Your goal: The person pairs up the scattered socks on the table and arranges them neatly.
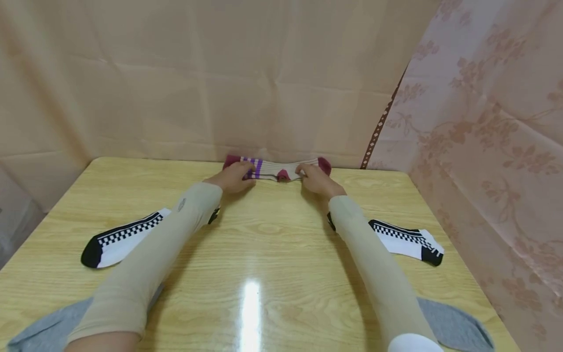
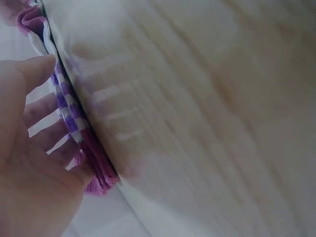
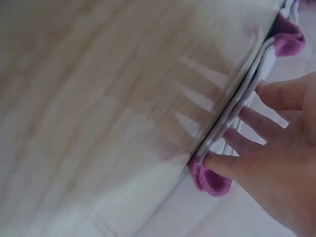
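Now the cream ribbed-knit sock with purple bands and maroon tips lies left-to-right along the far edge of the yellowish wood-grain table; left hand and right hand, fingers spread and unclenched, touch opposite halves, neither nearer.

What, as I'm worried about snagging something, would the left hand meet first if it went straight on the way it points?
The striped sock first: the left hand seems to touch it. Past it in that line, the beige curtain comes next, though depth there is hard to judge.
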Action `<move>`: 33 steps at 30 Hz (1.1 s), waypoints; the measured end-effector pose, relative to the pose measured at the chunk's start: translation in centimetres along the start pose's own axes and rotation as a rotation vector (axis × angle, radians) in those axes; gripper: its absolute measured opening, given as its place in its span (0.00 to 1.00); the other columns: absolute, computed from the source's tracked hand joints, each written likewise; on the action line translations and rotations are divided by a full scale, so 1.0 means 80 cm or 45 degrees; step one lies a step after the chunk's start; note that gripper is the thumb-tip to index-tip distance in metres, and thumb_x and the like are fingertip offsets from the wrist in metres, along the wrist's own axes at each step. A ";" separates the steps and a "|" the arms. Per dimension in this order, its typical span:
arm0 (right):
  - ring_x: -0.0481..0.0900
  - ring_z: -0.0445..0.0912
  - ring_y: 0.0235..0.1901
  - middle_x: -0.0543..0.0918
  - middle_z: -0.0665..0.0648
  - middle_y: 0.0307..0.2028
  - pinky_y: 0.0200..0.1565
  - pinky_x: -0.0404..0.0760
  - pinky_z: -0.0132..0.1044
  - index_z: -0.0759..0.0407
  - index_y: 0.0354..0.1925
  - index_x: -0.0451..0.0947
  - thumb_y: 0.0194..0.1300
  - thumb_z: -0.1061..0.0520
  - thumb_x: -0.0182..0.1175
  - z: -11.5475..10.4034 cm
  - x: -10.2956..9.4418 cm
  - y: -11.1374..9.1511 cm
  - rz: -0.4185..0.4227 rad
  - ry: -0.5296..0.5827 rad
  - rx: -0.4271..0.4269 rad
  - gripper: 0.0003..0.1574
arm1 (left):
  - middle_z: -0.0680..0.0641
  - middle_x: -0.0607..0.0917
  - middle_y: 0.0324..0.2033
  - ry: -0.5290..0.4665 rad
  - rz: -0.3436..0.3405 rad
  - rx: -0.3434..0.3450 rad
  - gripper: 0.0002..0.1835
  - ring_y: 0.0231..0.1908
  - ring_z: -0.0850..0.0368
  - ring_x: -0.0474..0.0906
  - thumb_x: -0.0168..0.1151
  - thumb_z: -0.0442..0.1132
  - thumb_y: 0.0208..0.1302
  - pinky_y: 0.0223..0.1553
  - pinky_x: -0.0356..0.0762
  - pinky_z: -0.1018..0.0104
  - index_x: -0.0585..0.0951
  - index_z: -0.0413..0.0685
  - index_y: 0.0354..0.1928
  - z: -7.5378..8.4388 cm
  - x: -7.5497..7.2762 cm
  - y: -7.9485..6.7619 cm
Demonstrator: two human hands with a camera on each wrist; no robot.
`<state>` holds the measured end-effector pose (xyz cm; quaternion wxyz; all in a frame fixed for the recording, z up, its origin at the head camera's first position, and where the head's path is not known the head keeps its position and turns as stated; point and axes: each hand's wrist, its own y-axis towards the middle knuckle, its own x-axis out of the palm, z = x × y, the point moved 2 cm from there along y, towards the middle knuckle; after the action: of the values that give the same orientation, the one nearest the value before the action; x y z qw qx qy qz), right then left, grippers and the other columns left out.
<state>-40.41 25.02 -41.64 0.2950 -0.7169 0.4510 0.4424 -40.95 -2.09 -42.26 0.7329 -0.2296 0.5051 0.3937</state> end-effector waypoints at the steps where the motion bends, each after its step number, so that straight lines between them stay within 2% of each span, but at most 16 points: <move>1: 0.69 0.58 0.65 0.75 0.66 0.63 0.68 0.65 0.50 0.67 0.61 0.71 0.69 0.68 0.44 -0.001 0.001 0.000 0.000 -0.010 -0.008 0.24 | 0.33 0.75 0.60 0.015 -0.016 -0.019 0.25 0.63 0.37 0.69 0.59 0.44 0.71 0.67 0.63 0.47 0.72 0.34 0.62 0.002 0.000 -0.001; 6: 0.69 0.59 0.65 0.75 0.67 0.62 0.68 0.65 0.49 0.70 0.61 0.71 0.68 0.68 0.46 -0.006 0.008 -0.004 0.004 -0.120 -0.087 0.24 | 0.30 0.71 0.63 0.061 -0.105 -0.070 0.28 0.65 0.34 0.66 0.56 0.48 0.74 0.68 0.62 0.44 0.69 0.32 0.65 0.016 -0.002 -0.012; 8: 0.67 0.60 0.66 0.74 0.67 0.62 0.69 0.63 0.50 0.70 0.62 0.70 0.69 0.68 0.47 -0.010 0.010 -0.010 0.013 -0.157 -0.097 0.24 | 0.30 0.69 0.64 0.070 -0.114 -0.073 0.29 0.65 0.33 0.65 0.55 0.49 0.74 0.68 0.62 0.42 0.69 0.33 0.66 0.021 -0.004 -0.019; 12: 0.59 0.59 0.71 0.69 0.65 0.67 0.72 0.56 0.53 0.65 0.66 0.68 0.73 0.66 0.46 -0.021 0.011 -0.028 0.021 -0.210 -0.102 0.25 | 0.30 0.70 0.63 0.078 -0.082 -0.050 0.27 0.62 0.32 0.66 0.55 0.48 0.74 0.66 0.64 0.40 0.71 0.35 0.65 0.021 -0.014 -0.037; 15: 0.54 0.60 0.73 0.64 0.65 0.71 0.72 0.54 0.57 0.62 0.69 0.65 0.76 0.64 0.46 -0.033 0.011 -0.039 0.037 -0.206 -0.119 0.25 | 0.31 0.76 0.56 0.067 -0.052 -0.020 0.22 0.55 0.36 0.72 0.57 0.45 0.73 0.59 0.71 0.42 0.74 0.34 0.59 0.016 -0.029 -0.056; 17: 0.55 0.61 0.73 0.64 0.67 0.70 0.71 0.55 0.58 0.63 0.68 0.65 0.76 0.63 0.49 -0.043 0.010 -0.045 0.054 -0.217 -0.152 0.25 | 0.33 0.79 0.52 0.072 -0.050 -0.011 0.20 0.51 0.38 0.75 0.58 0.42 0.73 0.56 0.74 0.45 0.75 0.33 0.57 0.012 -0.040 -0.071; 19: 0.61 0.64 0.69 0.67 0.71 0.67 0.69 0.61 0.59 0.66 0.66 0.66 0.75 0.63 0.52 -0.055 0.010 -0.048 0.078 -0.248 -0.221 0.25 | 0.34 0.81 0.50 0.079 -0.062 -0.018 0.18 0.50 0.40 0.77 0.58 0.40 0.72 0.54 0.75 0.46 0.76 0.33 0.56 0.009 -0.051 -0.087; 22: 0.72 0.63 0.60 0.75 0.71 0.59 0.63 0.71 0.55 0.69 0.63 0.70 0.71 0.64 0.56 -0.075 0.013 -0.051 0.105 -0.292 -0.339 0.24 | 0.34 0.81 0.52 0.106 -0.081 -0.056 0.19 0.53 0.39 0.77 0.58 0.40 0.73 0.57 0.74 0.45 0.75 0.34 0.59 0.006 -0.066 -0.111; 25: 0.77 0.60 0.53 0.80 0.67 0.53 0.57 0.76 0.51 0.69 0.61 0.72 0.70 0.64 0.60 -0.095 0.018 -0.050 0.119 -0.311 -0.428 0.23 | 0.31 0.79 0.55 0.099 -0.080 -0.103 0.20 0.57 0.36 0.74 0.57 0.40 0.74 0.59 0.71 0.42 0.74 0.34 0.59 0.007 -0.080 -0.134; 27: 0.78 0.58 0.52 0.80 0.66 0.53 0.56 0.77 0.50 0.69 0.61 0.73 0.69 0.63 0.61 -0.108 0.022 -0.050 0.120 -0.323 -0.476 0.23 | 0.31 0.78 0.56 0.075 -0.070 -0.137 0.20 0.58 0.35 0.73 0.56 0.41 0.74 0.60 0.71 0.41 0.74 0.35 0.60 0.008 -0.087 -0.147; 33: 0.76 0.55 0.57 0.78 0.64 0.58 0.57 0.77 0.45 0.64 0.64 0.70 0.74 0.58 0.57 -0.143 0.030 -0.048 0.036 -0.289 -0.484 0.24 | 0.33 0.77 0.58 0.013 -0.016 -0.200 0.20 0.57 0.36 0.74 0.55 0.42 0.75 0.58 0.72 0.40 0.73 0.36 0.61 0.011 -0.108 -0.182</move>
<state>-32.24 16.33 -38.77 0.1973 -0.6988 0.3333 0.6014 -30.28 -12.95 -34.85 0.7124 -0.2917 0.4750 0.4263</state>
